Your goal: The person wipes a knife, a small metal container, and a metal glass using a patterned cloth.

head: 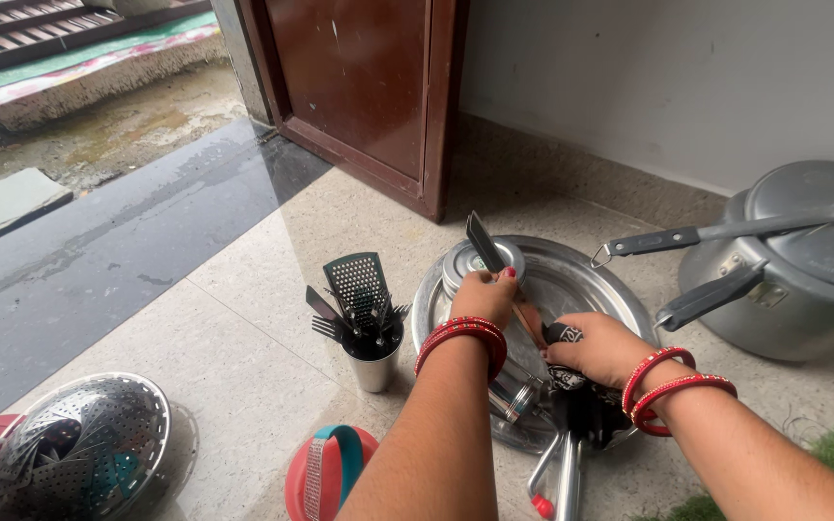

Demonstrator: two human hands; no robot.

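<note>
Floor: pale speckled stone, wet-looking toward the far left by the open doorway; all the work sat on it.
Pressure cooker: right, lid on, two long dark handles pointing left toward the plate; well apart from both hands.
Steel plate: large round tray at centre, holding a small lidded steel tin at its far-left edge and a heap of utensils on its near side.
Strainer: perforated steel bowl, near left, untouched.
Cutlery holder: steel cup just left of the plate, packed with dark-handled forks, spoons and a flat grater standing upright.
Left hand: over the plate's left half, fingers clenched round the brown handle of a knife, blade tilted up and away toward the far wall.
Right hand: near-right part of the plate, fingers closed on a dark patterned cloth lying against the knife handle.
Utensil heap: ladles and steel handles under and near the right hand, partly hidden.
Handling judgement: the blade seemed best kept pointed away from the body, cloth worked along the handle and the flat, never across the edge; a firm left grip mattered, since wet steel would likely slip.
Risk judgement: the crowded heap below could snag the cloth.
</note>
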